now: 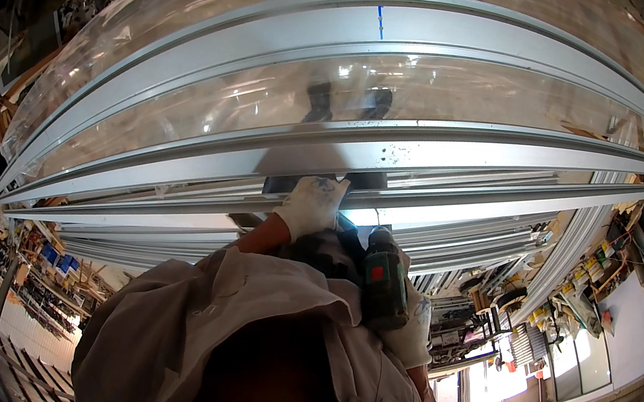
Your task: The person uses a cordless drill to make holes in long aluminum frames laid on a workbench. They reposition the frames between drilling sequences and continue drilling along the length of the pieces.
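My left hand [311, 206], in a white work glove, grips a dark flat plate [370, 181] at the middle of the nearer aluminium profile [461, 151]. Its fingers are bent over the plate's edge; part of the plate is hidden behind them. Close to my chest on the right, my gloved right hand [411, 329] is wrapped round a dark green cordless drill [386, 286]. The tool's tip lies near the profile, but its exact contact is hard to make out. Small dark specks or holes [394, 155] mark the profile right of the plate.
Farther out lies another long aluminium profile [296, 31] with a blue mark [380, 24]. Clear plastic sheeting [212, 107] spreads between and beyond the profiles. Several more profiles [491, 225] lie stacked below. Shelves with clutter stand at left, a white board [639, 319] at right.
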The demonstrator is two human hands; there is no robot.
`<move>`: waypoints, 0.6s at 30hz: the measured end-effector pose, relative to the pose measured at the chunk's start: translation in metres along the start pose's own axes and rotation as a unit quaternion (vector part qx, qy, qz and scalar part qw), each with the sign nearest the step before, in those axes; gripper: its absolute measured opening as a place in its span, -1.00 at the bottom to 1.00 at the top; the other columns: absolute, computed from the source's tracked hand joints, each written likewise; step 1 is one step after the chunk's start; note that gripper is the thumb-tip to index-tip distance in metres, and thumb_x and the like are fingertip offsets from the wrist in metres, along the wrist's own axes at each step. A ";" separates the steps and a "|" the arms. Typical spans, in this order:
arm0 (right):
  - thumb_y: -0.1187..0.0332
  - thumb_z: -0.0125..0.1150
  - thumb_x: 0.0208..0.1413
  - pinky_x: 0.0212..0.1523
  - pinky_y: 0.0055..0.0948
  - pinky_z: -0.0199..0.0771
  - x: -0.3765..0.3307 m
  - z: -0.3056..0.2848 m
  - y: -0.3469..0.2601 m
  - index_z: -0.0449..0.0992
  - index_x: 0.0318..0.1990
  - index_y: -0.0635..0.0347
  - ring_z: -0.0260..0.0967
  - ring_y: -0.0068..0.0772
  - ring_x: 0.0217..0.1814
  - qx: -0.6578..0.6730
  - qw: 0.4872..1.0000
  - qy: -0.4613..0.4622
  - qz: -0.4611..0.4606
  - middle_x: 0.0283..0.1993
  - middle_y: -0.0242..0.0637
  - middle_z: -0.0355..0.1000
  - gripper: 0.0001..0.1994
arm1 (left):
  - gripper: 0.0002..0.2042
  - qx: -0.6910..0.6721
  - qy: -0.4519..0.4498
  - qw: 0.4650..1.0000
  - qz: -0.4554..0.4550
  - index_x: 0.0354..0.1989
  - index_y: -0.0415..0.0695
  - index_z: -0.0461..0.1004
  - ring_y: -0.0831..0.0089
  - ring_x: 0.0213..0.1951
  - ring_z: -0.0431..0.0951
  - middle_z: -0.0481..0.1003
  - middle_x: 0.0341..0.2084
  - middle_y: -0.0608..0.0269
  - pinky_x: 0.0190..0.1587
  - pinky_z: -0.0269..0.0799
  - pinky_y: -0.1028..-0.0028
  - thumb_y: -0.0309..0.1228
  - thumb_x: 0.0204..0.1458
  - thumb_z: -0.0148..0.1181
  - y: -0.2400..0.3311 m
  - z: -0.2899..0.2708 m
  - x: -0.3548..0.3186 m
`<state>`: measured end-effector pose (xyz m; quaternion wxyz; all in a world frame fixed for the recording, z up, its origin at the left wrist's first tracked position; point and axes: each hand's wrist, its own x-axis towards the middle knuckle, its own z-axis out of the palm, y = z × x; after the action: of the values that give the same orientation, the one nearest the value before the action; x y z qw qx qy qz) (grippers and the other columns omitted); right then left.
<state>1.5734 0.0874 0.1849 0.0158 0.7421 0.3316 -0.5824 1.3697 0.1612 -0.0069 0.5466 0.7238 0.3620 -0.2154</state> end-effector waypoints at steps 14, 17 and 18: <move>0.12 0.50 -0.18 -0.31 -0.06 0.52 -0.001 0.001 0.009 0.54 -0.08 0.20 0.56 0.15 -0.27 -0.021 0.999 -0.017 0.019 -0.33 0.02 0.55 -0.48 | -0.11 0.019 -0.011 1.000 0.010 0.29 -0.34 0.31 0.14 0.04 0.57 0.59 -0.10 0.02 0.15 0.34 0.18 0.01 -0.15 0.46 -0.001 0.000 0.000; 0.11 0.50 -0.18 -0.31 -0.06 0.52 0.000 0.001 0.010 0.54 -0.09 0.20 0.56 0.16 -0.27 -0.023 0.999 -0.018 0.012 -0.33 0.02 0.55 -0.49 | -0.12 0.012 -0.012 1.000 0.004 0.30 -0.33 0.31 0.14 0.06 0.56 0.59 -0.08 0.00 0.17 0.32 0.18 0.00 -0.15 0.46 -0.001 -0.001 -0.001; 0.11 0.49 -0.18 -0.31 -0.06 0.51 0.001 0.001 0.010 0.54 -0.09 0.19 0.55 0.16 -0.27 -0.022 0.999 -0.019 0.014 -0.33 0.02 0.55 -0.50 | -0.12 0.013 -0.003 1.000 0.006 0.29 -0.33 0.32 0.14 0.07 0.56 0.59 -0.08 -0.01 0.17 0.32 0.18 0.00 -0.15 0.46 -0.001 0.000 -0.001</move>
<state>1.5781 0.0797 0.1806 0.0466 0.7347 0.3338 -0.5888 1.3682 0.1610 -0.0062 0.5390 0.7324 0.3535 -0.2192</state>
